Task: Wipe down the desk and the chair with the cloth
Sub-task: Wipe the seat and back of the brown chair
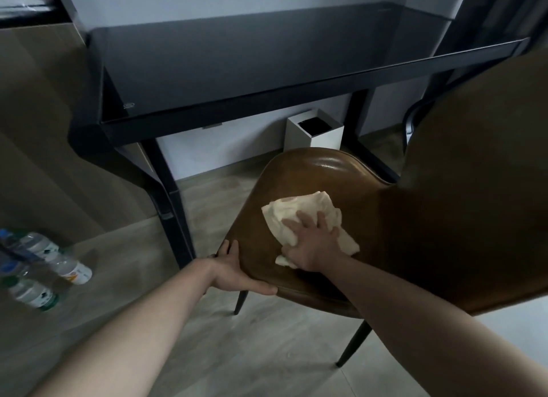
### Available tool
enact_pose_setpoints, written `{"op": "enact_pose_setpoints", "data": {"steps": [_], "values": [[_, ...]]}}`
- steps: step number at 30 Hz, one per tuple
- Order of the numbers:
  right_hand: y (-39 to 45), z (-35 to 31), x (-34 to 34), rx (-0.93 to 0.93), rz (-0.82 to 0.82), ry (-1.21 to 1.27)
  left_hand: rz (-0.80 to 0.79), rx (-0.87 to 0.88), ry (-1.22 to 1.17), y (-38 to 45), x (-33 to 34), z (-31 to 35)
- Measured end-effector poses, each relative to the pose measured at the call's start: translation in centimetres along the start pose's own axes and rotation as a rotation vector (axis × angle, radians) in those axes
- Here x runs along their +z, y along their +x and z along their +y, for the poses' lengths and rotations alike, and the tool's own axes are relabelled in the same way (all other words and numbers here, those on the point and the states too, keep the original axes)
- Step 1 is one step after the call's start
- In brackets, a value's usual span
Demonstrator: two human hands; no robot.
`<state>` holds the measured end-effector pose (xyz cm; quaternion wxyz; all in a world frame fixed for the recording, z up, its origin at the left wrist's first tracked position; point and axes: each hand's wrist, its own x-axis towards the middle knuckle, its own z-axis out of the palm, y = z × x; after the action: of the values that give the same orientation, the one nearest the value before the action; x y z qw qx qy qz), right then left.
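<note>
Head view: right hand (311,242) flat, fingers spread, pressing the cream cloth (308,216) onto the brown chair (326,177) seat, near-centre. Left hand (237,273) grips the seat's near-left edge, thumb on top. Black glass-top desk (267,58) stands beyond the chair. White bin (315,133) under the desk. Water bottles (38,266) on the floor, far left, blurred.

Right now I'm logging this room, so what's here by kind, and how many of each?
Black glass-topped desk: 1
Brown leather chair: 1
Cream cloth: 1
White square bin: 1
Clear plastic bottles: 3
Total: 7
</note>
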<state>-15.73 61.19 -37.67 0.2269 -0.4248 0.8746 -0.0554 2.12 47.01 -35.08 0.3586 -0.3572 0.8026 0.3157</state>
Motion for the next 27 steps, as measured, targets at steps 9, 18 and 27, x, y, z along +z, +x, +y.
{"op": "enact_pose_setpoints", "data": {"steps": [9, 18, 27], "values": [[-7.0, 5.4, 1.3, 0.198, 0.044, 0.069, -0.031, -0.015, -0.121, -1.1, 0.0, 0.3], [-0.7, 3.6, 0.0, 0.364, 0.089, 0.100, -0.016, -0.023, -0.146, -0.5, 0.1, 0.0], [8.6, 5.7, -3.2, 0.399, 0.135, 0.073, -0.011, -0.013, -0.065, 0.6, 0.0, -0.3]]}}
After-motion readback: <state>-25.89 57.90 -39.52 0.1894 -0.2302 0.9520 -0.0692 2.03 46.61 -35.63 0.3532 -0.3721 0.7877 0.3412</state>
